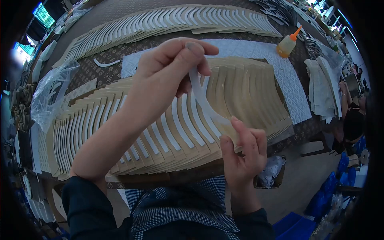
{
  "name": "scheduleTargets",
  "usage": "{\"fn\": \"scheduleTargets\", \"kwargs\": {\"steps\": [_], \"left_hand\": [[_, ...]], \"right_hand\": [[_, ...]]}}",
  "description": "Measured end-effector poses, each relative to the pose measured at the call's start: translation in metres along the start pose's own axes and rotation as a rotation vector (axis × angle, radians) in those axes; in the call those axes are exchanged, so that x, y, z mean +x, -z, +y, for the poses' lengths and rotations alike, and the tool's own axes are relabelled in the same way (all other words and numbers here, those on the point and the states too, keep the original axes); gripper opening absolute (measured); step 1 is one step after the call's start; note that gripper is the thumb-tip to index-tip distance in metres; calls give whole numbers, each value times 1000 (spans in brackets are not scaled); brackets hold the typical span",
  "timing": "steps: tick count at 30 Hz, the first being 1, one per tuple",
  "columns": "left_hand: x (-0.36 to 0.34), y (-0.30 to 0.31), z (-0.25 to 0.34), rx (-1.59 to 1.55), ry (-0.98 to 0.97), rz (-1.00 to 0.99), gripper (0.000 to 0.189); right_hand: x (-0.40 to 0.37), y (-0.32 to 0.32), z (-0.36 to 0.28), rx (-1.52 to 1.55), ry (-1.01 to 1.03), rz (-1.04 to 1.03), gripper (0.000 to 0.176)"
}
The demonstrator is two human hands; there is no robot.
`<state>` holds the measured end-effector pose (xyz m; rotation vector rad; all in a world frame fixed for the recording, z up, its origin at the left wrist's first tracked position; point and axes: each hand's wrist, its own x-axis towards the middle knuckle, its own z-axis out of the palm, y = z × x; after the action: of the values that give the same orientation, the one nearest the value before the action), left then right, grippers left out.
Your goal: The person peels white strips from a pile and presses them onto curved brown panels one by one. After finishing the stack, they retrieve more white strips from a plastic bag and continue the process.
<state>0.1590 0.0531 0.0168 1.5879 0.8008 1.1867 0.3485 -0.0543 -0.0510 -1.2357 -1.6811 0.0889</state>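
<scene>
A curved white strip stretches between my two hands above the table. My left hand pinches its upper end between thumb and fingers. The lower end meets the fingertips of my right hand, closed on it. Below lies a fanned stack of tan curved pieces, overlapping one another. White strips rest along many of the pieces on the left and middle; the pieces at the right show bare tan surfaces. My left forearm hides part of the stack.
A glue bottle with an orange nozzle stands at the back right. Behind runs another long row of tan pieces with white strips. One loose strip lies back left, near a clear plastic bag. Another person is at the far right.
</scene>
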Motion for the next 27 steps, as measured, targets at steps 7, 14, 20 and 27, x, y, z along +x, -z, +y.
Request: {"fn": "scheduleTargets", "kwargs": {"steps": [7,14,20,27], "left_hand": [[-26,-28,12,128,-366,-458,44],[-10,9,-29,118,269,-86,43],[-3,9,-42,-186,588,-220,28],[16,11,-60,-135,601,-131,20]], "right_hand": [[11,-15,7,148,98,68,21],[-16,-9,11,540,-172,111,12],[-23,-16,16,499,-133,59,16],[-28,-16,21,620,-195,106,25]]}}
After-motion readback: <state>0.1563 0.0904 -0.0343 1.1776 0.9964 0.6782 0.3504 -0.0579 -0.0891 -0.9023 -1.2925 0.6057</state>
